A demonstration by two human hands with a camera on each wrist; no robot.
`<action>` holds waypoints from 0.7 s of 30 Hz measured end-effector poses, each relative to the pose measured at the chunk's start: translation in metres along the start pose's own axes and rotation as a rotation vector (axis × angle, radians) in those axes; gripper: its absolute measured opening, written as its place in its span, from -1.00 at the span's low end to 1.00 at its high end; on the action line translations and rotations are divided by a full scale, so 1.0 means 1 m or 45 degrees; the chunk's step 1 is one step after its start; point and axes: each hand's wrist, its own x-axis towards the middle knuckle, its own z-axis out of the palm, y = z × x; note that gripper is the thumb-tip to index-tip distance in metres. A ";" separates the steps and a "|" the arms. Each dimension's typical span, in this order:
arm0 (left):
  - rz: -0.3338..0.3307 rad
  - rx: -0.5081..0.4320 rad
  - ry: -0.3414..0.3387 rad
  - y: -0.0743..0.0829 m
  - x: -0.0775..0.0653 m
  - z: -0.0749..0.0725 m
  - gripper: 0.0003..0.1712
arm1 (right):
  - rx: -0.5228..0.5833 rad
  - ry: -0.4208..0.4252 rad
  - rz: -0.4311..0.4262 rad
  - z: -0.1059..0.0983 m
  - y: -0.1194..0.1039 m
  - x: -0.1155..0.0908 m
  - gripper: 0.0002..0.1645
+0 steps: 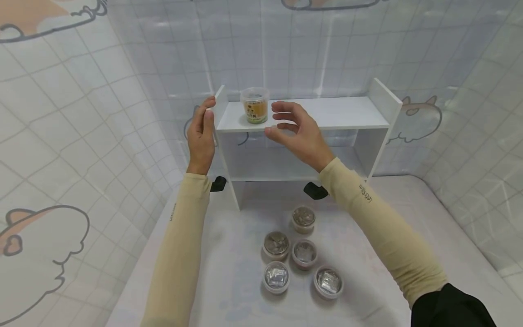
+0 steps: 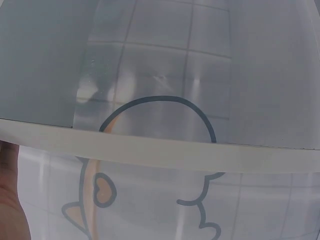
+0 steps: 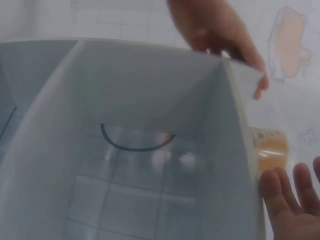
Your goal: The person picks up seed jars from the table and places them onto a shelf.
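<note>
A clear plastic cup (image 1: 255,106) with a yellow label stands upright on the top board of a white shelf unit (image 1: 327,111), toward its left end. My right hand (image 1: 300,131) is just right of the cup, thumb and fingers spread in a loose curve with nothing between them. In the right wrist view the same hand (image 3: 295,205) shows beside the yellow cup (image 3: 271,150). At the unit's left side panel, my left hand (image 1: 202,134) rests with fingertips at the edge. Only a sliver of that hand (image 2: 9,195) shows in the left wrist view.
Several round lidded tubs (image 1: 304,252) stand grouped on the white-covered table (image 1: 233,299) in front of the shelf unit. The right side panel (image 1: 384,106) rises above the top board. Grid-patterned sheeting (image 1: 470,136) with cartoon animals surrounds the table.
</note>
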 end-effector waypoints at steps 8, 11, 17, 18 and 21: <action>-0.007 0.005 -0.002 -0.002 0.000 -0.001 -0.66 | -0.008 0.002 -0.104 0.002 0.013 -0.013 -0.35; -0.004 0.004 -0.002 -0.003 0.000 0.000 -0.66 | -0.006 0.018 -0.115 0.001 0.017 -0.018 -0.35; -0.008 0.006 0.004 -0.002 0.000 -0.001 -0.66 | 0.008 0.007 -0.131 -0.001 0.023 -0.029 -0.36; -0.009 0.005 0.002 -0.002 0.000 -0.001 -0.66 | 0.008 0.002 -0.132 -0.001 0.024 -0.031 -0.36; -0.009 0.002 -0.003 -0.002 0.000 -0.002 -0.66 | 0.001 -0.012 -0.134 -0.001 0.027 -0.037 -0.35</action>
